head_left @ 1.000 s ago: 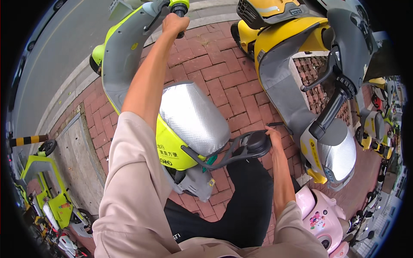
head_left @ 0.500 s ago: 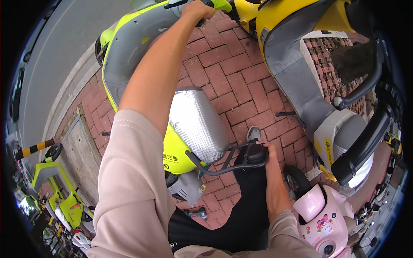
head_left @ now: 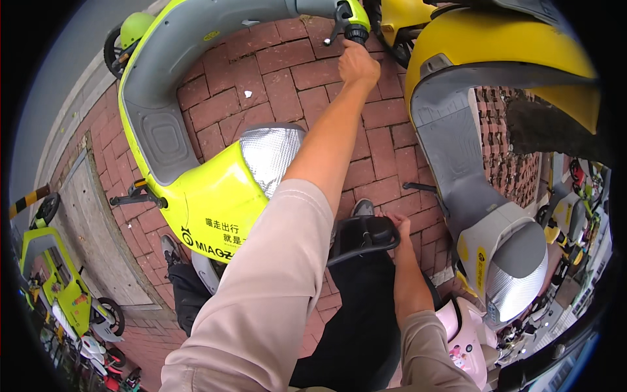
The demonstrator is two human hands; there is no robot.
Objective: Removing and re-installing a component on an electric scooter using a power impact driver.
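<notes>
Left hand closed on handlebar grip, right hand clamped on black rear rack; lime-green scooter on brick pavement beside yellow scooter, held, repositioning likely unfinished.

The lime-green scooter stood on red brick paving, seen from above, its grey footboard bare and its seat wrapped in a silver cover. Its black handlebar grip pointed up-frame, and a black rear rack jutted behind the seat.
</notes>
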